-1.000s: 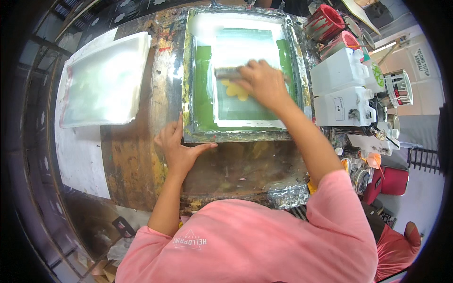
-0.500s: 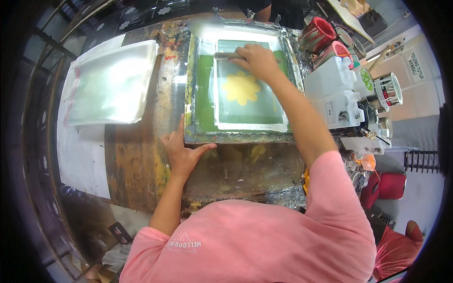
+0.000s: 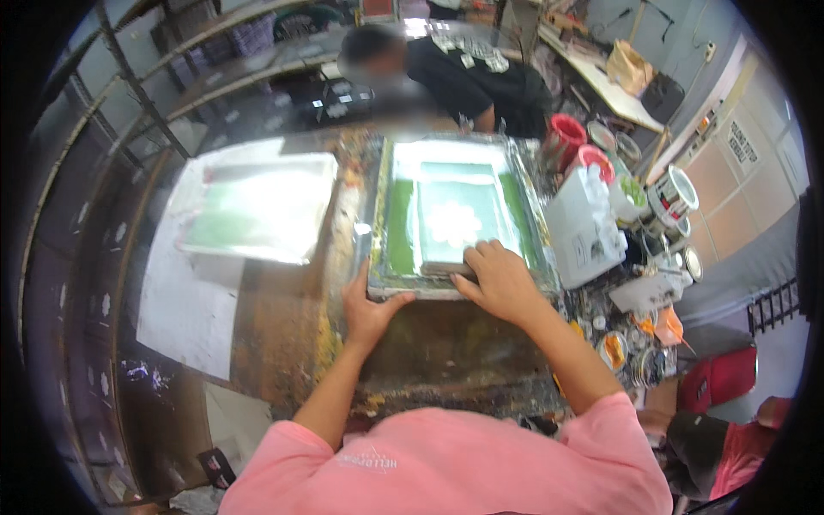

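Observation:
A printing screen point(image 3: 401, 232) with green borders lies flat on the worktable, and a pale flower shape point(image 3: 453, 223) shows in its middle. My right hand point(image 3: 505, 281) is closed on a squeegee point(image 3: 441, 268), which rests across the near end of the screen. At the near left corner, my left hand point(image 3: 367, 313) holds the screen's frame, thumb along the near edge and fingers by the left side. What lies beneath the screen is hidden.
Left of the screen, a stack of clear glossy sheets point(image 3: 266, 210) lies on white paper point(image 3: 184, 318). Paint cans point(image 3: 566, 137) and a white plastic container point(image 3: 585, 227) crowd the right side. Across the table a person in black point(image 3: 463, 77) leans forward.
My right hand has drawn the squeegee from the far end of the screen to the near end. The view has tilted up, showing more of the other person. My left hand keeps to the corner.

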A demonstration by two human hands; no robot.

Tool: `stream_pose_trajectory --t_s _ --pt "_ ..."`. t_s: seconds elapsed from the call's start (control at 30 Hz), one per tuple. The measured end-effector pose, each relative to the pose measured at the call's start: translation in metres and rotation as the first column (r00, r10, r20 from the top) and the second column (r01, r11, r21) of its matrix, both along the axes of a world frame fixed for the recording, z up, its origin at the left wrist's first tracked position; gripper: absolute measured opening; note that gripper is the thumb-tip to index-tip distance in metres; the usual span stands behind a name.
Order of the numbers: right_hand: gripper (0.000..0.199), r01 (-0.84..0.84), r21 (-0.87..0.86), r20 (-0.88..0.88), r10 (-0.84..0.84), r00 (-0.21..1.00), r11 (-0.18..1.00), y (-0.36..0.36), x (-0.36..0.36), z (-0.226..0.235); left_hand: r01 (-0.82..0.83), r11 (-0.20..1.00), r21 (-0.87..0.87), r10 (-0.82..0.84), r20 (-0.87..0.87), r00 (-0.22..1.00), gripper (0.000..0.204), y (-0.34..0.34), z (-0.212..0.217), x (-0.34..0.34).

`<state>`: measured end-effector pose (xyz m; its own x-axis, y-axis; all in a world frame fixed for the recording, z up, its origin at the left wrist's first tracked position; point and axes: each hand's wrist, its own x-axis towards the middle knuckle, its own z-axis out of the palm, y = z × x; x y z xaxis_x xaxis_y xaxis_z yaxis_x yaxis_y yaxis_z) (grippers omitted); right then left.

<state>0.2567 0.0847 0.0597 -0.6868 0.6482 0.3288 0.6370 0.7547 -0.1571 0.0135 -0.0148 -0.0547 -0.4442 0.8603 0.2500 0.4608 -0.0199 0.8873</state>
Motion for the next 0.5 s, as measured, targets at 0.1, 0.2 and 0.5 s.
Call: stream_pose_trajectory --t_s 0.1,0.2,0.5 --pt "0.033 0.044 0.252 -0.077 -0.025 0.997 0.967 0.007 -0.009 0.031 0.02 0.979 0.205 -0.102 0.398 0.911 0.105 0.021 0.063 0.017" --pt "0.03 0.141 0.413 -0.213 -0.055 0.975 0.899 0.029 -0.019 0.069 -0.014 0.929 0.37 -0.074 0.222 0.972 0.101 0.042 0.083 0.013" --pt "0.034 0.15 0.393 -0.277 -0.039 0.96 0.907 0.079 -0.036 0.136 -0.285 0.926 -0.247 0.059 -0.651 0.757 0.062 0.011 -0.009 -0.014"
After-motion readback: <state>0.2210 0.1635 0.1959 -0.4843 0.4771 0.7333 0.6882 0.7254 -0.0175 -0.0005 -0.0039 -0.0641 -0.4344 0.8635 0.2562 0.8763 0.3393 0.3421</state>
